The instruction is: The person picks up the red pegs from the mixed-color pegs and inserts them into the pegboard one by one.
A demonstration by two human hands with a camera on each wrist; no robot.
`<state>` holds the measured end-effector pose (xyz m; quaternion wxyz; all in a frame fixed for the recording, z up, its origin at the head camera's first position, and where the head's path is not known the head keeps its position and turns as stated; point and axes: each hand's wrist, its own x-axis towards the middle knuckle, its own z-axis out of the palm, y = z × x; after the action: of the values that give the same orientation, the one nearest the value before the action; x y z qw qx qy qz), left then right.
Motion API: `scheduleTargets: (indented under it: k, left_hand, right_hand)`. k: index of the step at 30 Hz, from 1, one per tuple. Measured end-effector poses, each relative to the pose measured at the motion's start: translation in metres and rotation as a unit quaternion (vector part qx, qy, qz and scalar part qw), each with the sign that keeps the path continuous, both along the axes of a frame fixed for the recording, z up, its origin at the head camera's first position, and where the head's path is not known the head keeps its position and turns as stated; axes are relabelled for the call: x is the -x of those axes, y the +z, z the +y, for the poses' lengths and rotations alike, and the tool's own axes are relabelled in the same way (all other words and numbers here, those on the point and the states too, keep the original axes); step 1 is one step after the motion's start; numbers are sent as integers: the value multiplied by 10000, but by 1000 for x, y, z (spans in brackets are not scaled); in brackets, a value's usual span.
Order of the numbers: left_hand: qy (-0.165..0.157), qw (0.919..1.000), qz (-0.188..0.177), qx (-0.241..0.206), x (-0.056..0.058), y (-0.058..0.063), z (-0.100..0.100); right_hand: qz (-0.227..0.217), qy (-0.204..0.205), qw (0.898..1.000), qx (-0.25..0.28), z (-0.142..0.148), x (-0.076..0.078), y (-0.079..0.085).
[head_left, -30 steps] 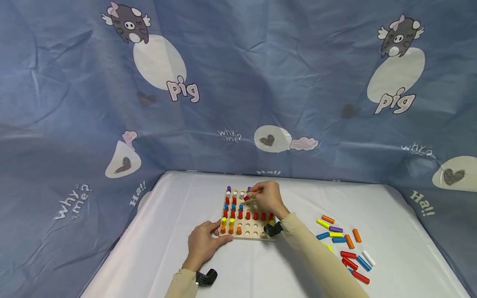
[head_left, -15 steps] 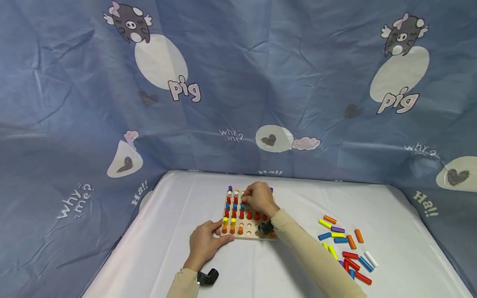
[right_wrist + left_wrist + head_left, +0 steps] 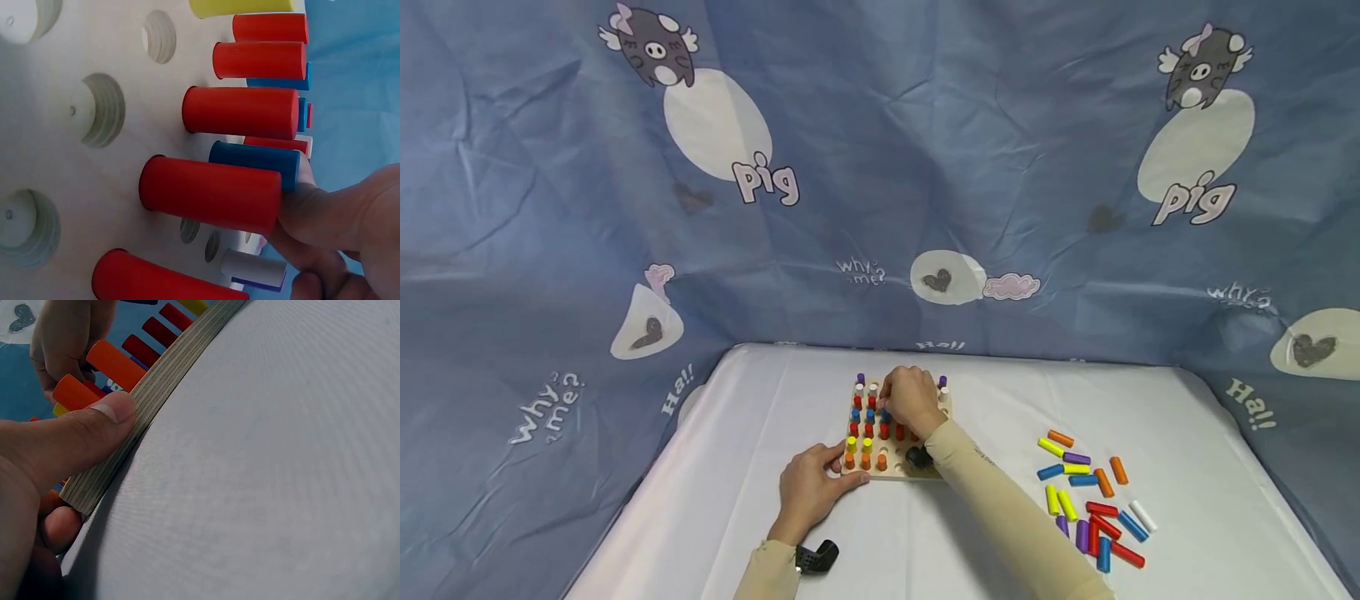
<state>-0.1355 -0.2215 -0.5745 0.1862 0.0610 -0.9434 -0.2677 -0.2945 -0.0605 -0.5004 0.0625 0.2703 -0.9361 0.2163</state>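
Observation:
A wooden pegboard [image 3: 891,477] with rows of coloured pegs lies on the table. My left hand [image 3: 808,487] grips its near left corner, the thumb [image 3: 115,406] against the front edge beside upright orange pegs [image 3: 115,365]. Over the board's upper middle, my right hand [image 3: 913,398] has its fingers curled low at the third place of the upper red row. The red peg it brought there is hidden behind the fingers and other pegs. In the right wrist view, a blue peg [image 3: 256,162] and a red peg [image 3: 212,194] stand in front of the fingertips.
Loose pegs in several colours lie right of the board, among them a white peg [image 3: 1143,515], an orange peg [image 3: 1118,470] and a blue peg [image 3: 1103,554]. A patterned blue cloth [image 3: 850,208] hangs behind the white table [image 3: 1000,533].
My right hand has moved slightly left and lowered the tilted red peg toward the board, where it is now out of sight. My left hand has stayed on the corner.

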Motion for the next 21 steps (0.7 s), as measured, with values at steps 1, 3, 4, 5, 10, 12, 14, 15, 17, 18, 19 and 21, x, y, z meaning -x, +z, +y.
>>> scheduleTargets:
  k: [1,3,4,5,10,12,14,15,17,18,19,21]
  left_hand:
    - [8,10000,-29,6,-1,0,0]
    - [12,10000,-45,10,-1,-1,0]
    - [12,10000,-47,-4,-1,-1,1]
    - [18,10000,-43,-22,-1,-1,1]
    - [26,10000,16,-47,1,2,0]
    - [14,10000,-36,-61,1,1,0]
    - [2,10000,-61,-55,0,0,1]
    - [12,9999,-74,-81,-1,0,2]
    - [10,10000,-36,-88,-1,0,1]
    - [15,9999,-9,-103,-2,0,1]
    - [11,10000,47,-84,-2,0,0]
    - [15,9999,121,-48,-2,0,-2]
  right_hand:
    - [16,-30,10000,-68,-1,-2,-1]
    - [134,-79,9997,-203,-1,-4,-2]
    - [192,-114,9994,-263,-2,-4,-2]
    - [254,-128,9991,-309,-2,-5,-2]
    - [545,-74,9971,-532,-3,-4,1]
    - [627,24,9955,-708,-1,-4,2]
    - [679,155,9939,-851,0,-4,2]
    - [690,236,9932,-907,0,-4,2]
    - [728,392,9915,-1004,0,-5,2]
    - [749,459,9908,-1025,0,-5,2]
    - [767,515,9904,-1027,-1,-5,3]
    - [764,629,9898,-1028,-2,-5,5]
